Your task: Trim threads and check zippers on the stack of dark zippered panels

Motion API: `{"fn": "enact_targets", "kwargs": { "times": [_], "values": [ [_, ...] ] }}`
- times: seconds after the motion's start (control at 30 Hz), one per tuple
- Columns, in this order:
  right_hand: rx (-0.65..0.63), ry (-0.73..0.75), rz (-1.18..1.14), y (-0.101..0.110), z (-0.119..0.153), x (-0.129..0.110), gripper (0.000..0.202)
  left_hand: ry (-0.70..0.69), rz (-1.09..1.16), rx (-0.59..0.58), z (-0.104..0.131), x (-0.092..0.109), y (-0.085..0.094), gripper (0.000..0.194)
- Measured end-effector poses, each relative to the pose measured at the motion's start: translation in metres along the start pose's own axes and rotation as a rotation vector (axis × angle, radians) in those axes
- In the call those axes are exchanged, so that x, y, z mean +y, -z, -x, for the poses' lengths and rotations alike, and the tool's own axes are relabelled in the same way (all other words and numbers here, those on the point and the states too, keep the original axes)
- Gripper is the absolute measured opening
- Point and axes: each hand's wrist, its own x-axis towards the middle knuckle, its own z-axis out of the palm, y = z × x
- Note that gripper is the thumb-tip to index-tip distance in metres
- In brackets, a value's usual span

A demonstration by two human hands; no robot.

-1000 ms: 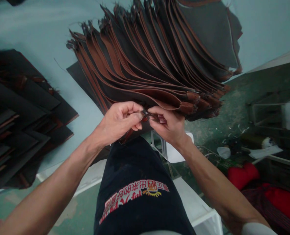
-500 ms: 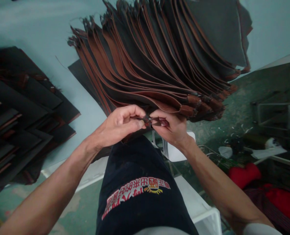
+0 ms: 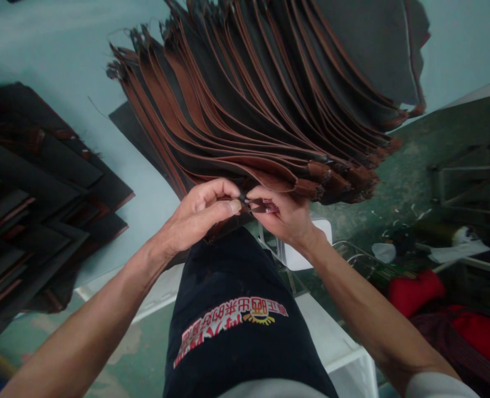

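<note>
My left hand [image 3: 211, 207] pinches the dark edge of a leather-like piece [image 3: 225, 228] between thumb and forefinger, in front of the apron. Close beside it, its fingertips almost meeting the left ones, my right hand [image 3: 284, 215] is closed around small thread snips [image 3: 259, 209]. Their dark pointed blades show at the pinched edge; the rest is mostly covered by the fingers. Just beyond both hands, a long row of overlapping leather-like pieces [image 3: 228, 121], dark on one face and brown on the other, fans over the table, with frayed, folded ends.
More dark pieces lie stacked at the left on the pale table [image 3: 104, 232]. A dark apron [image 3: 236, 276] with printed lettering covers my front. A white stool [image 3: 306, 249] stands below to the right. Red cloth [image 3: 419, 293] and metal frames are at the far right.
The view has shifted slightly, and the hands and row of pieces appear a little further left. Both hands keep their hold, with the snips' blades still at the edge.
</note>
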Motion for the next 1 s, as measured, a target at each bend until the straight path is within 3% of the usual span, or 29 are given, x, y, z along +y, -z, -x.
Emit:
{"fn": "enact_targets", "kwargs": {
  "times": [0.47,0.73,0.87,1.0],
  "values": [
    [0.036,0.05,0.062,-0.001,-0.001,-0.001,0.01,-0.082,-0.077,0.09,0.001,0.001,-0.012,0.019],
    [0.053,0.09,0.071,-0.003,0.0,0.0,0.013,-0.055,-0.09,0.145,0.001,-0.004,-0.014,0.019],
    [0.048,0.071,0.053,-0.003,0.001,0.002,0.009,0.004,-0.104,0.101,0.001,0.002,-0.013,0.017],
    [0.036,0.035,0.039,-0.001,0.0,0.002,0.011,0.05,-0.128,-0.025,-0.002,0.011,-0.004,0.023]
  ]
}}
